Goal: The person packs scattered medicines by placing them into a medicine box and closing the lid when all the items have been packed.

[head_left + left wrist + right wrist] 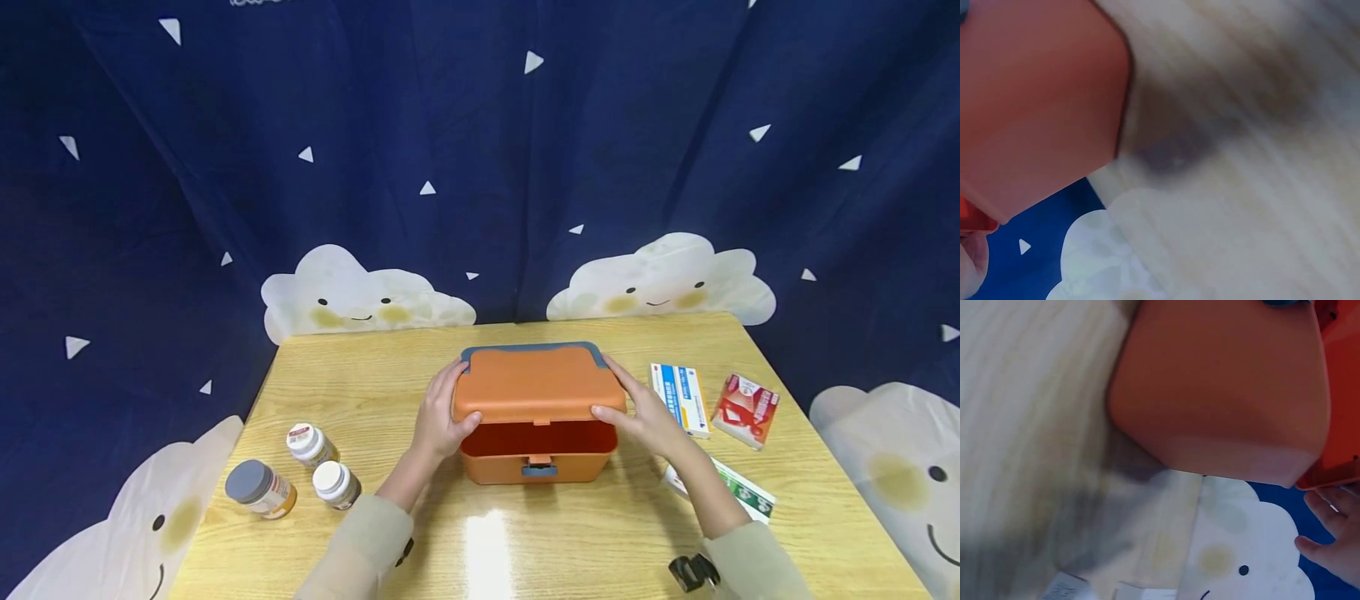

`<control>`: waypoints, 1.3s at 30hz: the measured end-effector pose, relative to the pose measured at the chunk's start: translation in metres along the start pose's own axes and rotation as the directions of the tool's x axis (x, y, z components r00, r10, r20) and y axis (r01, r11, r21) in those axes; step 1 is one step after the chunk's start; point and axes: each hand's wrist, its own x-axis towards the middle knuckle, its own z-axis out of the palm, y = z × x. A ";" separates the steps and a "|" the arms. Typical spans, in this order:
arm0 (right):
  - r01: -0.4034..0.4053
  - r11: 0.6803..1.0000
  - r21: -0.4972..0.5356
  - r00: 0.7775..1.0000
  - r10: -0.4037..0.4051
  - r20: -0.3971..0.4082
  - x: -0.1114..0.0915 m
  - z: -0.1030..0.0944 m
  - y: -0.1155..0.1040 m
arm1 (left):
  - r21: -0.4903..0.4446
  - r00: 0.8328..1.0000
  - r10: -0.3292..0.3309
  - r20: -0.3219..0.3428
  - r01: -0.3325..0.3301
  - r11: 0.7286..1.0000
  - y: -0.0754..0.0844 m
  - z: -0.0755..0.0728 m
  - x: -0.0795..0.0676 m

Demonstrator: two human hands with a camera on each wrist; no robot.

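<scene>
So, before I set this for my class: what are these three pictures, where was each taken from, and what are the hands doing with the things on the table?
There is no machine here: a person works with bare hands and wears three cameras. The wide picture comes from the head and looks down at a wooden table. The two blurred close-ups come from the wrists.

In the head view the left hand and right hand grip the two ends of the lid of an orange box. The lid is tilted up, so the inside shows. The wrist views show the same box from each side.

On the person's left lie three small bottles. On the right lie a blue and white packet, a red packet and a green and white one.
</scene>
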 end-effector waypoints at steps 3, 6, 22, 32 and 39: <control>-0.010 1.000 -0.027 1.000 0.011 0.014 0.004 -0.005 -0.004 | 0.008 1.000 -0.004 -0.030 0.004 1.000 0.002 -0.001 0.007; -0.026 0.999 -0.033 0.999 0.027 0.026 0.008 -0.009 -0.008 | -0.004 0.998 -0.001 -0.061 0.000 1.000 0.003 -0.002 0.013; 0.117 0.937 0.329 0.993 -0.122 -0.005 0.018 -0.007 0.008 | -0.006 0.989 -0.113 -0.095 0.113 0.994 0.012 -0.008 0.043; 0.209 0.925 0.317 0.973 -0.166 -0.158 0.034 -0.003 0.019 | 0.033 0.989 -0.125 -0.085 0.128 0.991 0.009 -0.012 0.054; 0.162 0.955 0.249 0.971 -0.109 -0.215 0.042 -0.008 0.015 | 0.034 0.996 -0.082 -0.043 0.083 0.996 0.002 -0.014 0.060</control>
